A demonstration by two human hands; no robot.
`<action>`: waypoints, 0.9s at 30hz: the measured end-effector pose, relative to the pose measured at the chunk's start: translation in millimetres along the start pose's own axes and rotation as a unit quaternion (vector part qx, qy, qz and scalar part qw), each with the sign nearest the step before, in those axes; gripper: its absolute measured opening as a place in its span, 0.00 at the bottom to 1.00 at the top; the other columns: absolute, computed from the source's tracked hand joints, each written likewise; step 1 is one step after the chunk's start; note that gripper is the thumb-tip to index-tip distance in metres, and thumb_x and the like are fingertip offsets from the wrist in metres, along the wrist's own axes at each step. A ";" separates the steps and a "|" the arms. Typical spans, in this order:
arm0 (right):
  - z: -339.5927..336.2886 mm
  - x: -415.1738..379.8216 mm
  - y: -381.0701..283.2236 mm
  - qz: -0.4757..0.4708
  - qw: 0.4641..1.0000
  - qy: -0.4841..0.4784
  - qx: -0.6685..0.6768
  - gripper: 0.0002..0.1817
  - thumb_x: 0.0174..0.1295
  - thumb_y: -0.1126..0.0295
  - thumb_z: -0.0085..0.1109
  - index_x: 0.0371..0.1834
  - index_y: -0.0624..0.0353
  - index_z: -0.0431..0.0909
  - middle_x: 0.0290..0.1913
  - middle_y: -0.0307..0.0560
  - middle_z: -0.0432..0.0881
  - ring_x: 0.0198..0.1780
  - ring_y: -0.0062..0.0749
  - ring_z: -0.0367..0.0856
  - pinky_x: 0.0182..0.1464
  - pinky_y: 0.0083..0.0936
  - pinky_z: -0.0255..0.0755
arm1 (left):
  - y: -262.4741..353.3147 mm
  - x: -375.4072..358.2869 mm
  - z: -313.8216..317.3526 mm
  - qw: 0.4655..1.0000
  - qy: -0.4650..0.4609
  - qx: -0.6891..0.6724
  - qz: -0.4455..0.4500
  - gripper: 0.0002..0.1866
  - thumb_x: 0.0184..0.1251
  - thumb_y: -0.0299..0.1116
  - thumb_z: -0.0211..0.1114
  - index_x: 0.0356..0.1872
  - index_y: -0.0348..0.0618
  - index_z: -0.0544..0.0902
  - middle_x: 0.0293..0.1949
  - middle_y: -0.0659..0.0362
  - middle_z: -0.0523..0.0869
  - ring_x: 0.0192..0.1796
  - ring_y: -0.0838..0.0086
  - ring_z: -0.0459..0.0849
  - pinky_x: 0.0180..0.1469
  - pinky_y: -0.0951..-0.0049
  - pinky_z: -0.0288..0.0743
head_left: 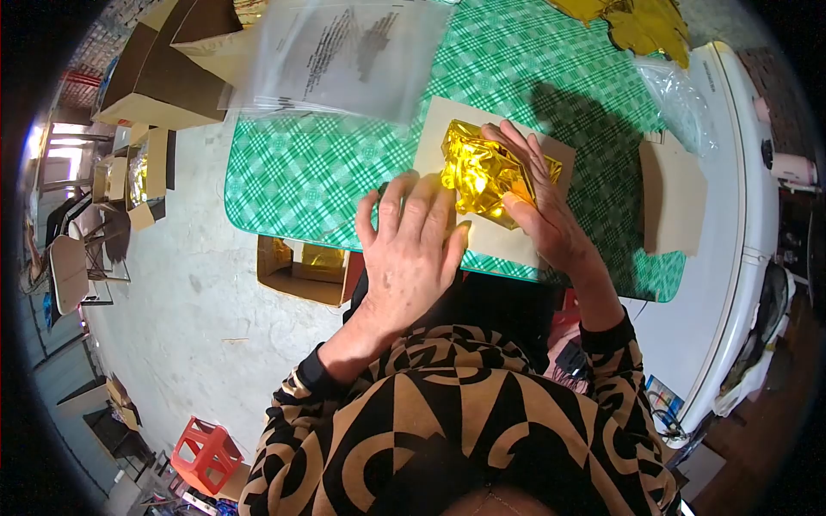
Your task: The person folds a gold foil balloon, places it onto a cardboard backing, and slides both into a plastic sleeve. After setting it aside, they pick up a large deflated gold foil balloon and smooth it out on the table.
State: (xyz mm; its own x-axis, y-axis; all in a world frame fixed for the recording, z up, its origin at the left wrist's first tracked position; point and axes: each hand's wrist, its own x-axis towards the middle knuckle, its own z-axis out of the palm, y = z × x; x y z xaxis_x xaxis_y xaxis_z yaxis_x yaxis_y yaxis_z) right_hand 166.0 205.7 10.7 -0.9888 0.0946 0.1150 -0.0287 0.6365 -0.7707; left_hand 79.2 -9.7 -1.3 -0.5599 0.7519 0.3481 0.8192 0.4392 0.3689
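Note:
Crumpled shiny gold foil [473,168] lies on a flat beige cardboard sheet [514,244] on the table. My right hand [551,215] is against the foil's right side, thumb on the near part and straight fingers along the far part, with a fold of foil between them. Part of the foil is hidden behind these fingers. My left hand [409,245] is palm down with its fingers spread, over the sheet's left edge, its fingertips close to the foil.
A green checked cloth covers the table [301,172]. Clear plastic bags [344,60] lie at the back left, gold sheets [637,21] at the back right. Another cardboard piece [671,198] is at the right edge. Open boxes [301,275] and a red stool [206,454] stand on the floor.

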 end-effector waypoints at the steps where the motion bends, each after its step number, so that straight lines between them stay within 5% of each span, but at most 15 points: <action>1: -0.1 -0.1 0.1 0.000 1.000 -0.001 -0.001 0.40 0.69 0.63 0.47 0.86 0.61 0.56 0.85 0.54 0.61 0.89 0.54 0.46 0.89 0.52 0.26 | -2.2 2.0 2.3 1.000 0.004 0.008 -0.001 0.24 0.69 0.43 0.72 0.62 0.42 0.85 0.66 0.55 0.80 0.74 0.57 0.72 0.75 0.45 0.56; 27: 0.3 0.4 -0.3 -0.010 0.999 -0.011 -0.035 0.39 0.71 0.65 0.44 0.86 0.61 0.55 0.86 0.53 0.59 0.90 0.53 0.45 0.89 0.53 0.26 | -2.8 19.5 7.6 0.998 0.015 -0.067 0.002 0.20 0.67 0.31 0.70 0.59 0.37 0.86 0.71 0.53 0.79 0.72 0.52 0.73 0.71 0.48 0.62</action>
State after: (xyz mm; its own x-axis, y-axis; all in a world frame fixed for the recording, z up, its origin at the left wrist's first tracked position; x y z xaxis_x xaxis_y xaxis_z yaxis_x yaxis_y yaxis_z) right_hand 165.6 205.3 10.8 -0.9911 0.0654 0.1160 -0.0389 0.6907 -0.7221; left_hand 67.0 7.5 -2.1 -0.5610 0.7382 0.3746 0.7988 0.3640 0.4791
